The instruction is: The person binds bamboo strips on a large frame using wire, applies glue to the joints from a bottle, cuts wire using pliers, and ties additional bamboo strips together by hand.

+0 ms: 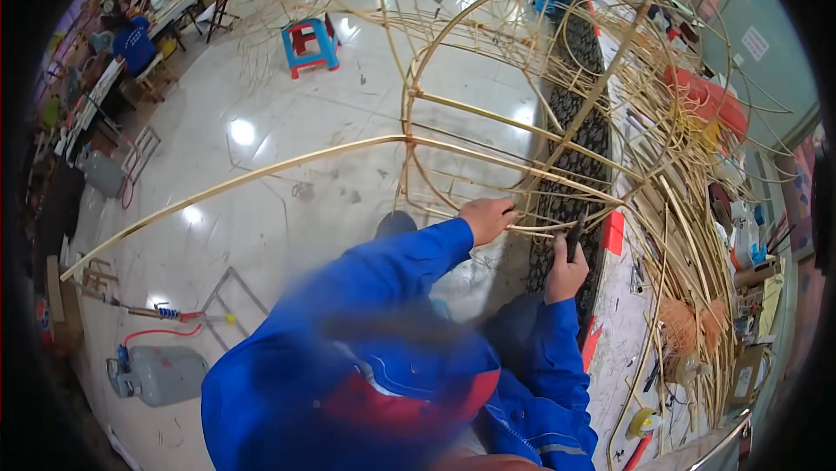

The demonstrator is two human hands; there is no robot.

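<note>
Through the head camera, my one view, I look down at two bare hands and a big frame [408, 137] made of bent, thin yellow sticks. The frame is in front of the body, above the shiny floor [348, 210], and its right side comes up to the long white desk [610, 332]. A heap of loose sticks [697, 245] lies on that desk.

I think the step in hand is working on the low bars of the frame, where two or more sticks come close together. To me, the next move calls for the left side to keep those bars steady while the right side brings its tool to the right spot. The bars look thin and springy, so I would go gently.

Now the grip. My left grip [489, 220] is at the low bars with its fingers bent. I cannot tell if they are pinched tight, because the hand hides the tips. My right grip [566, 272] is closed around a small dark tool [573, 240] that points up, close to the bars. I can't tell what kind of tool it is, or if it touches them.
</note>
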